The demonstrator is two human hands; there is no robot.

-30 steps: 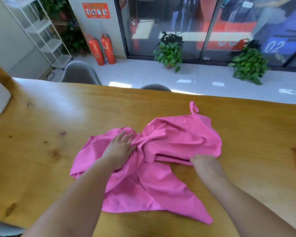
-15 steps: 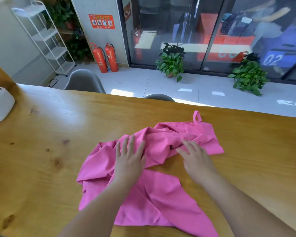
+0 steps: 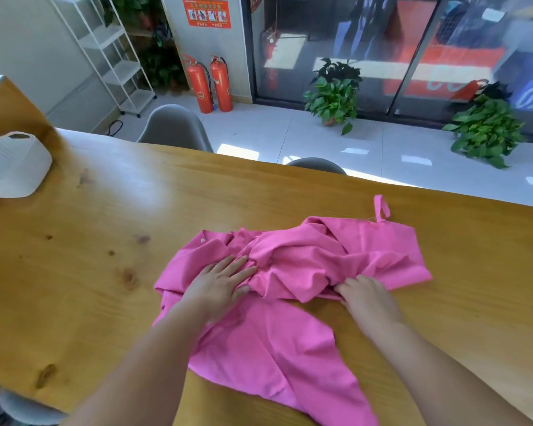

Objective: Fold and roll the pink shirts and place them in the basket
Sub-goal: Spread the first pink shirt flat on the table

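The left hand (image 3: 220,284) lies flat at the centre of the frame, fingers straight and slightly spread, pressing on the shirt (image 3: 277,348). The right hand (image 3: 368,295), just right of centre, has its fingers curled at the near edge of a bunched fold, the tips hidden under the cloth, so it seems to grip the fold. The shirt lies crumpled on the table (image 3: 105,229), its loop pointing to the far edge. A white basket (image 3: 13,166) stands at the left edge, well apart from the shirt. At the right edge "02" (image 3: 531,96) shows white on blue. The writing on the red poster (image 3: 206,12), top centre, is too small to read.
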